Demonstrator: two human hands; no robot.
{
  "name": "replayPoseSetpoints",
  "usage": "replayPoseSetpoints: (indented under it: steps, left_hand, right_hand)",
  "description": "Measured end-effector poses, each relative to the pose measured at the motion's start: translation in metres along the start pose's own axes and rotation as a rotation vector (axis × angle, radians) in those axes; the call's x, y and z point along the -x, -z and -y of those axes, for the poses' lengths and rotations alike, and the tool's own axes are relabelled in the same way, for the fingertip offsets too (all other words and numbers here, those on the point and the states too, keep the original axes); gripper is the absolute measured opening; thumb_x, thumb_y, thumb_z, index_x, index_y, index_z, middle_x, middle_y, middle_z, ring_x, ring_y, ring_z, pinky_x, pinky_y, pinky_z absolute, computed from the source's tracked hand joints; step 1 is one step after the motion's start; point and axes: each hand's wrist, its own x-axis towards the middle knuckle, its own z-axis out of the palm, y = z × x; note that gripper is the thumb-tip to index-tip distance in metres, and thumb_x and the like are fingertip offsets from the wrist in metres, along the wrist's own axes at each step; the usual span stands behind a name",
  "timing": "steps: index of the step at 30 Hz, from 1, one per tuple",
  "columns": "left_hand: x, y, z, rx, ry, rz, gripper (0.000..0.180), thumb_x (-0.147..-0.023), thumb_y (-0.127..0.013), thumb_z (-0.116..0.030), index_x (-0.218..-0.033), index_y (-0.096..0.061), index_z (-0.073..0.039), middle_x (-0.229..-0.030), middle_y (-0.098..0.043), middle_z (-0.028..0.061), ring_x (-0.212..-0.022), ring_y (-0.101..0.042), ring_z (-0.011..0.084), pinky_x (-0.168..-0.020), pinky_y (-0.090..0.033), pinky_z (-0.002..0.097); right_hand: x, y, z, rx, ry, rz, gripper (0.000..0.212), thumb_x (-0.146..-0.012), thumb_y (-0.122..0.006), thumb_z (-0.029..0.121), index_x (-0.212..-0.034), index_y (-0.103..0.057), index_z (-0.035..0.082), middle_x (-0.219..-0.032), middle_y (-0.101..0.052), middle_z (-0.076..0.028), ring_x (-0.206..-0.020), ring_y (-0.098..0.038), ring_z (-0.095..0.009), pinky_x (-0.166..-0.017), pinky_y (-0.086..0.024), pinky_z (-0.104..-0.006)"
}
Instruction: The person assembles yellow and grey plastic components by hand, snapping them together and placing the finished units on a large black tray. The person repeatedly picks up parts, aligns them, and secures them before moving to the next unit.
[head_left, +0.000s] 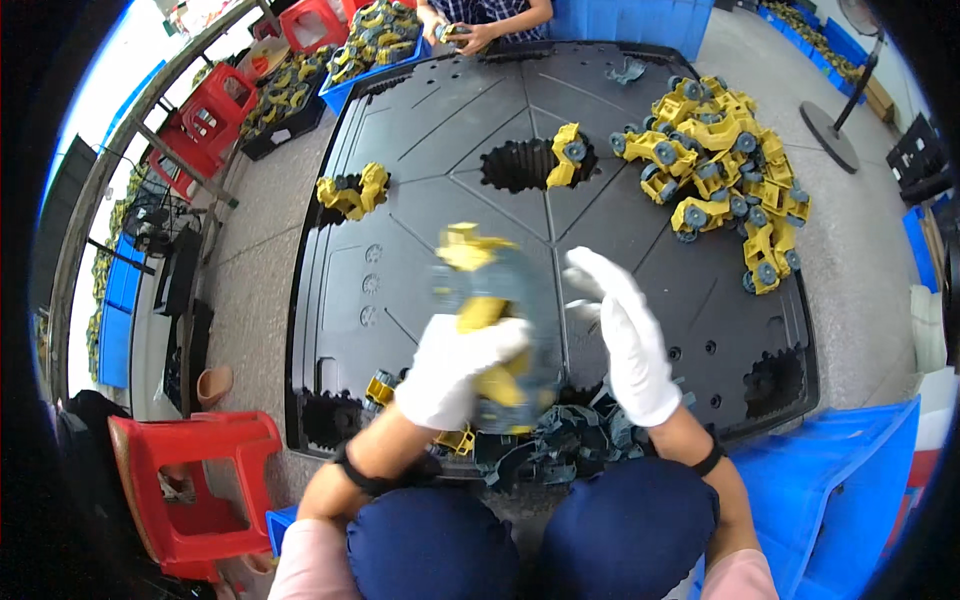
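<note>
My left hand, in a white glove, is closed around a yellow and dark grey toy truck. The truck is smeared by motion above the black table. To its right, my right hand, also gloved, is raised with fingers stretched and nothing in it. Dark grey plastic pieces lie heaped at the near table edge, close below both hands. By my left wrist sits a small yellow toy vehicle, partly covered by the glove.
A pile of yellow toy trucks covers the table's far right. Single yellow pieces lie by the holes. Across the table, a co-worker's hands hold a toy. Red stools stand left, a blue crate right, a fan stand farther off.
</note>
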Motion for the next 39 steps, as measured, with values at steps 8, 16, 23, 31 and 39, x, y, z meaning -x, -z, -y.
replayPoseSetpoints:
  steps: [8, 16, 23, 31, 39]
  left_hand:
    - [0.237, 0.203, 0.042, 0.033, -0.22, -0.927, 0.03, -0.095, -0.058, -0.032, -0.112, -0.058, -0.007, -0.092, -0.063, 0.0049, -0.082, -0.063, 0.0189, -0.075, -0.054, 0.037]
    - [0.601, 0.253, 0.241, -0.369, 0.552, -1.989, 0.048, -0.08, -0.067, -0.018, -0.124, -0.057, -0.001, -0.119, -0.063, 0.0072, -0.098, -0.061, 0.0217, -0.085, -0.051, 0.0359]
    - [0.623, 0.159, 0.254, -0.554, 1.172, -2.002, 0.039, -0.087, -0.057, -0.018, -0.122, -0.059, -0.002, -0.117, -0.063, 0.0143, -0.104, -0.06, 0.0289, -0.09, -0.049, 0.0399]
    - [0.505, 0.182, 0.173, -1.765, 0.812, -1.719, 0.034, -0.088, -0.052, -0.015, -0.118, -0.059, -0.001, -0.12, -0.059, 0.0216, -0.115, -0.053, 0.0387, -0.1, -0.043, 0.0428]
    - [0.137, 0.107, 0.063, -1.615, -0.521, -0.35, 0.07, -0.058, -0.077, -0.014, -0.125, -0.057, -0.006, -0.123, -0.059, 0.018, -0.116, -0.056, 0.0355, -0.093, -0.048, 0.0433]
  right_hand:
    - [0.038, 0.072, -0.018, 0.745, 0.064, 0.069, 0.019, -0.086, -0.069, 0.012, -0.102, -0.068, 0.002, -0.095, -0.067, -0.013, -0.088, -0.064, -0.029, -0.08, -0.051, -0.0375]
    - [0.029, -0.003, -0.026, 0.693, 0.184, 0.525, 0.026, -0.09, -0.061, 0.025, -0.102, -0.069, 0.004, -0.1, -0.069, -0.014, -0.09, -0.064, -0.032, -0.081, -0.052, -0.0413]
    - [0.017, -0.062, -0.046, 0.693, 0.263, 0.83, 0.036, -0.091, -0.057, 0.035, -0.111, -0.065, 0.006, -0.102, -0.066, -0.014, -0.097, -0.062, -0.034, -0.085, -0.05, -0.045]
    - [0.034, -0.101, -0.061, 0.67, 0.149, 1.037, 0.049, -0.09, -0.058, 0.04, -0.127, -0.054, 0.009, -0.104, -0.064, -0.017, -0.098, -0.062, -0.034, -0.086, -0.05, -0.0449]
    - [0.017, -0.09, -0.082, 0.281, -0.177, 0.743, 0.029, -0.087, -0.063, 0.022, -0.113, -0.068, 0.008, -0.103, -0.07, -0.018, -0.092, -0.066, -0.032, -0.083, -0.052, -0.0358]
